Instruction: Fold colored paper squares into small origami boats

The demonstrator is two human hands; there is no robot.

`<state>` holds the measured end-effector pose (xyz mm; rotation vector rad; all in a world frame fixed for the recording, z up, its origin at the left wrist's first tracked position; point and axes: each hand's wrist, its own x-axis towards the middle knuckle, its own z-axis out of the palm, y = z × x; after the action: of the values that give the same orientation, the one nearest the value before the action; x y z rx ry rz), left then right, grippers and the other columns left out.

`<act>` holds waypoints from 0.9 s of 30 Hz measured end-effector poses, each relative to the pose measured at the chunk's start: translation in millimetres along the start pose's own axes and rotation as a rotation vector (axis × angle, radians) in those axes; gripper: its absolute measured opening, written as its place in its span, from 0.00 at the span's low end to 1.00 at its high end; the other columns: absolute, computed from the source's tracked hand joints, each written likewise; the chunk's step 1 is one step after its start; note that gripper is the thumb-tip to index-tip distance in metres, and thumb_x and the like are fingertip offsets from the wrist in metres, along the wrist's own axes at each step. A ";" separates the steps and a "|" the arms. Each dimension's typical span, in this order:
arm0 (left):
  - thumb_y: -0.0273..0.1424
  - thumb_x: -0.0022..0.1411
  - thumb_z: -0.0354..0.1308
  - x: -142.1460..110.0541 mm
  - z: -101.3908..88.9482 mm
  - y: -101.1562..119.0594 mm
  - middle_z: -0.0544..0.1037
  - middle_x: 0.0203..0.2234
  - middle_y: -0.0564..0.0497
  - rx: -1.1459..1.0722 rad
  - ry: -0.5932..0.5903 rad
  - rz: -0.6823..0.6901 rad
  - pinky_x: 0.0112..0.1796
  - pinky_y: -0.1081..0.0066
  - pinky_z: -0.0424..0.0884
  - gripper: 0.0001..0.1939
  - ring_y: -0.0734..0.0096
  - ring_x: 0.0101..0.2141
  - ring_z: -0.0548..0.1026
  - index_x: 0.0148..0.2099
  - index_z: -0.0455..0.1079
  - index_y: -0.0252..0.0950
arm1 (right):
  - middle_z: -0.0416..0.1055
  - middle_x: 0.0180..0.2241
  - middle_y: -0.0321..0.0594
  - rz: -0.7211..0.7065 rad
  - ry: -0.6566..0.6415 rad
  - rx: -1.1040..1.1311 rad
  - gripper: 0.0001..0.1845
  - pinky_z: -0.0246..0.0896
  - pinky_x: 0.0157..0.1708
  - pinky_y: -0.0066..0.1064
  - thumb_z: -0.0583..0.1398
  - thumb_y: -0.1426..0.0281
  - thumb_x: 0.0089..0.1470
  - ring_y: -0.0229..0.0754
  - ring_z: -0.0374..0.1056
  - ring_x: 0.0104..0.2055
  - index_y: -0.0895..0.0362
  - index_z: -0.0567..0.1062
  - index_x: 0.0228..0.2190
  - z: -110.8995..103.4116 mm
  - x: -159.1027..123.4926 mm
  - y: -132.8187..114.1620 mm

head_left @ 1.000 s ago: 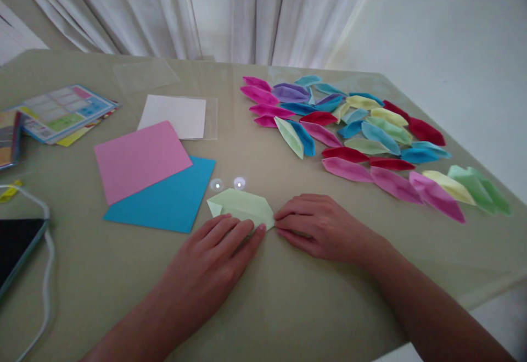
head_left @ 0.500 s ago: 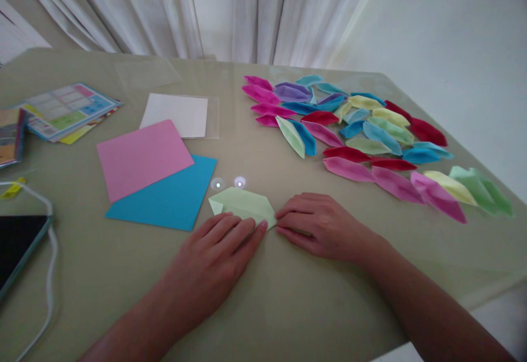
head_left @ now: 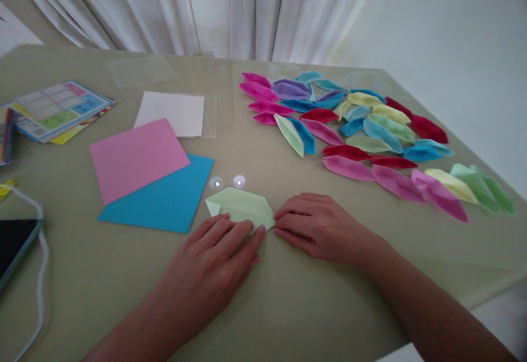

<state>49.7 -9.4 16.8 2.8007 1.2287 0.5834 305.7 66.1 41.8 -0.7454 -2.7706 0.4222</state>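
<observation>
A pale green sheet of folding paper (head_left: 242, 201), creased into a long shape with angled ends and a small folded flap at its left corner, lies on the table in front of me. My left hand (head_left: 220, 255) rests on its near edge, the fingers bent together and pressing on it, with the thumb tip showing below the palm. At the paper's right point, the closed fingertips of my right hand (head_left: 319, 224) pinch the tip. The left fingers hide part of the near edge.
Pink paper (head_left: 140, 159) overlaps blue paper (head_left: 164, 200) to the left, below a white stack (head_left: 175, 115). Several folded paper pieces (head_left: 348, 167) cover the right side. Two light reflections shine beyond the green paper. A dark-screened device (head_left: 14, 246) and white cable (head_left: 41, 274) lie far left.
My left thumb now shows lower, apart from the fingers on the near edge. The right hand and the green paper stay almost still. The view has shifted slightly.
</observation>
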 end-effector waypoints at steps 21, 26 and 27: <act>0.30 0.74 0.58 2.4 3.5 3.4 0.78 0.40 0.50 -0.285 0.065 -0.285 0.47 0.57 0.65 0.04 0.59 0.42 0.71 0.47 0.74 0.39 | 0.79 0.36 0.41 -0.124 -0.037 -0.026 0.11 0.62 0.41 0.34 0.58 0.72 0.72 0.41 0.72 0.39 0.58 0.80 0.39 4.4 4.0 -5.1; 0.30 0.74 0.59 2.6 2.9 2.8 0.78 0.40 0.51 -0.327 0.047 -0.313 0.48 0.58 0.65 0.03 0.60 0.42 0.71 0.46 0.74 0.40 | 0.80 0.41 0.41 -0.096 -0.040 0.005 0.10 0.65 0.45 0.34 0.58 0.72 0.71 0.41 0.74 0.43 0.57 0.81 0.42 4.9 2.9 -5.5; 0.30 0.74 0.58 2.8 2.6 2.8 0.78 0.40 0.51 -0.329 0.045 -0.317 0.48 0.58 0.65 0.04 0.60 0.43 0.71 0.46 0.75 0.40 | 0.80 0.41 0.41 -0.094 -0.047 0.011 0.10 0.65 0.45 0.34 0.58 0.72 0.72 0.41 0.74 0.43 0.57 0.81 0.42 4.6 2.8 -5.6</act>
<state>54.3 -9.0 15.8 2.2802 1.3996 0.7473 299.5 61.9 39.8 -0.6069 -2.8311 0.4419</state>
